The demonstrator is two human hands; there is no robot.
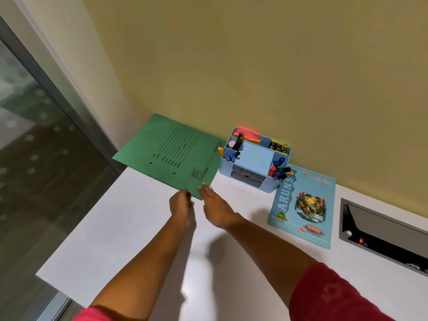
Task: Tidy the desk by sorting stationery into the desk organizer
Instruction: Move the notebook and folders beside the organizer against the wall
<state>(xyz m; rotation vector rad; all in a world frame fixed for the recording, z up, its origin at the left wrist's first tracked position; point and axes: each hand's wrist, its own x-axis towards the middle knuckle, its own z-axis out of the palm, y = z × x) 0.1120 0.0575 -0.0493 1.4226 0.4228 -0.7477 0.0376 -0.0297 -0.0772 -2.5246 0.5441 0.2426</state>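
Hands at the near corner of a green file folder (176, 154) lying flat on the white worktop (139, 228). The left hand (181, 203) has its fingers curled at the folder's near edge and appears to pinch it; the right hand (216, 206) is released, fingers straight, with the fingertips resting on the folder's corner. The light-blue desk organizer (256, 157) stands against the wall just beside the folder's right edge, already stocked with pencils (239, 140), sticky notes (247, 133), binder clips (279, 145) and markers (279, 170). A blue notebook (305, 205) lies to the organizer's right, its top corner touching or tucked under the organizer's base; which, cannot be told. Judged stage: small stationery sorted, flat items being squared up. Hazards: the folder's far left corner seems to overhang the worktop's side edge, so a push leftward could send it off onto the floor; a push rightward could drive it into the organizer and shift or tip the outward-leaning markers; lifting by one pinched corner could let the folder sag open and shed any loose sheets inside.
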